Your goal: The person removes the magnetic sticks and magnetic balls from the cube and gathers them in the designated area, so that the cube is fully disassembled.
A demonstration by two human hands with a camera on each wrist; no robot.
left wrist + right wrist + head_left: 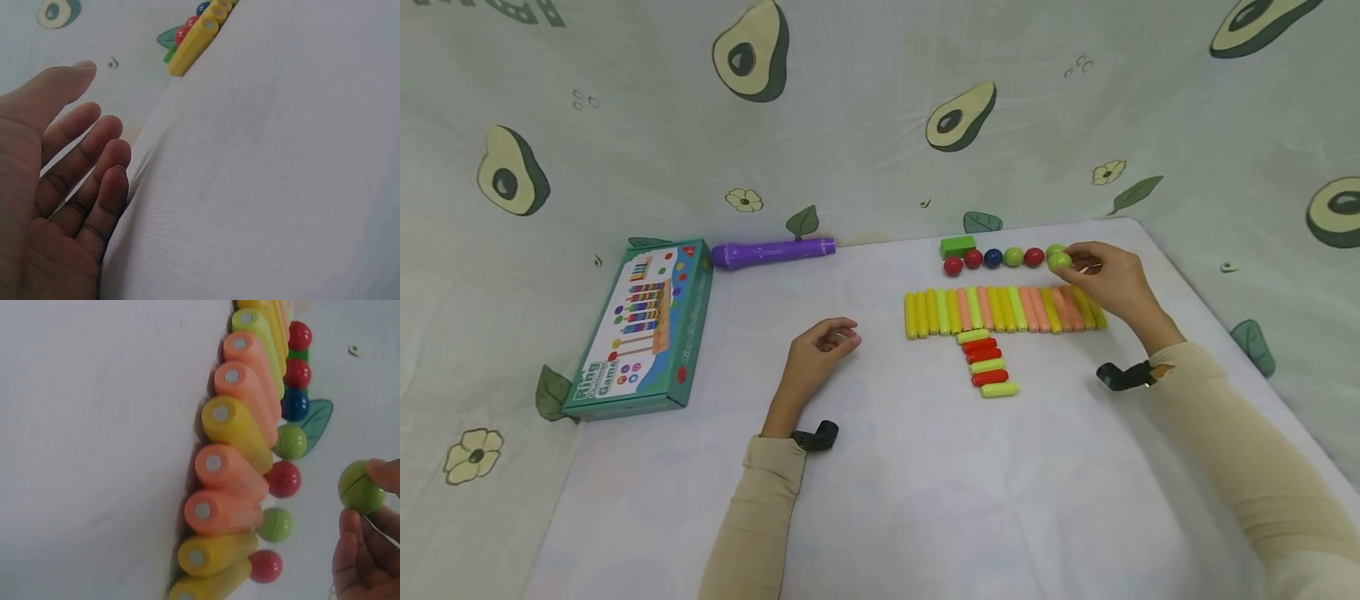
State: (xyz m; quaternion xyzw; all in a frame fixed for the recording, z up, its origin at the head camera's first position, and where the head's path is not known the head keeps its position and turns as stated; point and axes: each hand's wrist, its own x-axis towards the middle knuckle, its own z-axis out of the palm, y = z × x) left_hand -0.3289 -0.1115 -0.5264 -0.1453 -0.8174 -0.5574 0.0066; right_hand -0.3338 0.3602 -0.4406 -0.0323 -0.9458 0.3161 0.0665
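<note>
Between thumb and fingertips, my right hand [1108, 275] pinches a green ball [361, 487], lifted off the table at the right end of a row of balls. In that row lie red balls [1034, 257], a blue ball [992, 257] and other green balls [1013, 256]. The right wrist view shows a red ball [265, 567] at the near end, which the hand hides in the head view. My left hand [822, 350] hovers or rests at mid-table, fingers loosely bent, holding nothing; whether it touches the cloth I cannot tell.
Yellow, green and orange sticks [1000, 310] form a long row before the balls. Below it runs a short column of red and green sticks [988, 367]. A green block [957, 247] sits behind the balls. Left are a purple microphone-shaped object [775, 252] and a game box [640, 333].
</note>
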